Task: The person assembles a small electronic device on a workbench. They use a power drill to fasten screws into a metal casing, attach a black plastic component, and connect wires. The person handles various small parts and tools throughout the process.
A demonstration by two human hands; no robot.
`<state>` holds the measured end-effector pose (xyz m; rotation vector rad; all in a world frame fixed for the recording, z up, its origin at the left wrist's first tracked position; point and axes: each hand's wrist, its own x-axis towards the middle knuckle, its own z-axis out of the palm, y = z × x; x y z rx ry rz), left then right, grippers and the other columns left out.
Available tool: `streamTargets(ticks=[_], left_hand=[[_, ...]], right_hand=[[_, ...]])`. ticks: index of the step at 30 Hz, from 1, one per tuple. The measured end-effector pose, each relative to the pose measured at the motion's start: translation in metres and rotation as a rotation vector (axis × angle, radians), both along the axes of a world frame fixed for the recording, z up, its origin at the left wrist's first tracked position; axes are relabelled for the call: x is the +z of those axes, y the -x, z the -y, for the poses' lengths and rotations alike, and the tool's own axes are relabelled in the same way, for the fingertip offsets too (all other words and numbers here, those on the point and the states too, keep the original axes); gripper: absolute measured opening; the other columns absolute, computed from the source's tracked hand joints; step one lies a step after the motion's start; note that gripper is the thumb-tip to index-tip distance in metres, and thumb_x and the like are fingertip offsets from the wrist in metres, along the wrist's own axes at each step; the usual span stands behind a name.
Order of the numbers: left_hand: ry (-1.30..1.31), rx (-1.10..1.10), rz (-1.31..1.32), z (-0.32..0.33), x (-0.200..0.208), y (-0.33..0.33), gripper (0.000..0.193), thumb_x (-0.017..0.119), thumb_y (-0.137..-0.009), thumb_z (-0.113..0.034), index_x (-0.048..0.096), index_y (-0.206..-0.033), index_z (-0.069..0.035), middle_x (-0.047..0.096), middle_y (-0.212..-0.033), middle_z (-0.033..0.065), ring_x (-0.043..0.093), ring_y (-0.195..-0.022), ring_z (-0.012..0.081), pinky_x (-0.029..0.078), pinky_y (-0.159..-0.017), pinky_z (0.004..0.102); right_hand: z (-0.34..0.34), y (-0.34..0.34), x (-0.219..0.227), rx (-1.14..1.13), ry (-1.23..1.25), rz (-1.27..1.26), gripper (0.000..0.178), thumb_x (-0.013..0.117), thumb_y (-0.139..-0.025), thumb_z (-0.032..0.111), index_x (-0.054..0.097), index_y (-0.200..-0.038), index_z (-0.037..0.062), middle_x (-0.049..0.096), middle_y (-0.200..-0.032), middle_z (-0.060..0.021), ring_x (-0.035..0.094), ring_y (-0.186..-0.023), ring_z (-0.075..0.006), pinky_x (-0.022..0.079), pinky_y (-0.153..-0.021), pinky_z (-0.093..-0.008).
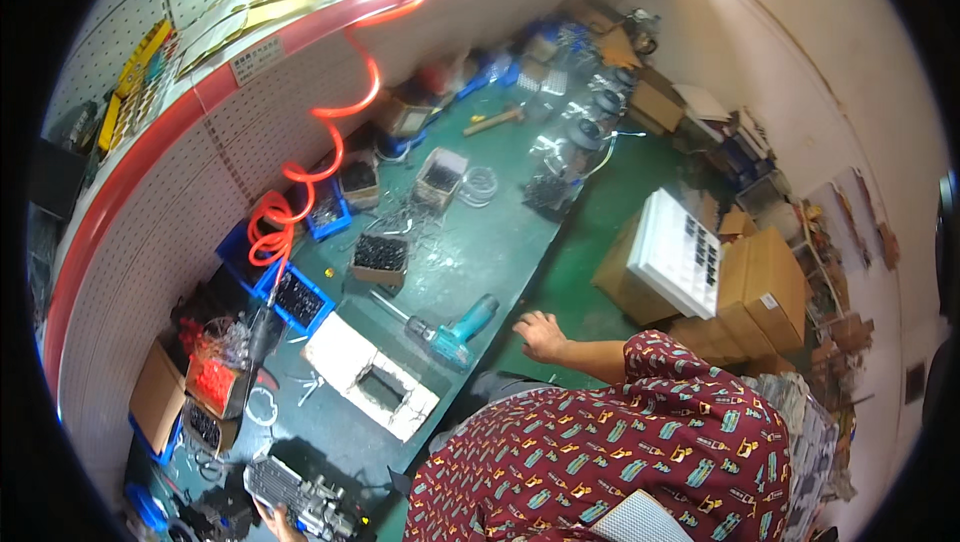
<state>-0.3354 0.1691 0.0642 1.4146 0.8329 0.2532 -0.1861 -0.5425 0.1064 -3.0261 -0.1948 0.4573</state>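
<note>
At the bottom left, my left hand [279,520] grips the near edge of a grey, finned metal assembly [310,498] with silver fittings on it. Its fingers are partly hidden against the metal. My right hand [540,336] is in the air just off the bench's front edge, empty, its fingers loosely bent and apart. Nearest to that hand lies a teal cordless screwdriver [462,334] with a long bit, flat on the green bench [440,262]. Between the two hands, a white foam block [345,357] with a rectangular opening rests on the bench.
Blue bins [300,299] and small cardboard boxes [380,257] of dark parts line the bench's back. A coiled red air hose [340,132] hangs above them. A hammer [493,122] lies farther off. To the right, cartons [765,287] and a white foam tray [675,252] are stacked.
</note>
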Motion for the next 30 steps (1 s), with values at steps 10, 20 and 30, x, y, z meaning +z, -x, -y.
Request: streamTargets(ticks=[10, 20, 30], left_hand=[[-0.289, 0.034, -0.199, 0.014, -0.033, -0.045, 0.069, 0.068, -0.084, -0.007, 0.043, -0.148, 0.002, 0.054, -0.140, 0.0204, 0.057, -0.121, 0.0315, 0.045, -0.105, 0.0400], [-0.835, 0.127, -0.498, 0.026, -0.004, -0.057, 0.063, 0.068, -0.086, -0.006, 0.047, -0.144, 0.004, 0.060, -0.134, 0.0221, 0.060, -0.117, 0.0323, 0.046, -0.105, 0.0406], [-0.787, -0.565, 0.124, 0.423, 0.139, -0.361, 0.058, 0.073, -0.088, -0.016, 0.054, -0.138, 0.005, 0.058, -0.138, 0.0190, 0.055, -0.126, 0.0292, 0.038, -0.110, 0.0394]], right_hand=[[0.060, 0.020, -0.001, -0.535, 0.017, -0.273, 0.036, 0.072, -0.080, 0.028, 0.074, -0.113, 0.0148, 0.070, -0.119, -0.0135, 0.063, -0.118, -0.0329, 0.051, -0.096, -0.0511], [0.145, -0.119, -0.022, -1.077, -0.617, 0.187, 0.036, 0.074, -0.080, 0.029, 0.076, -0.104, 0.0024, 0.075, -0.102, -0.0158, 0.072, -0.094, -0.0253, 0.057, -0.086, -0.0370], [0.239, -0.237, -0.036, -1.739, -2.179, -0.060, 0.109, 0.051, -0.090, 0.075, 0.010, -0.160, 0.0018, 0.033, -0.150, -0.0391, 0.050, -0.129, -0.0529, 0.050, -0.100, -0.0623]])
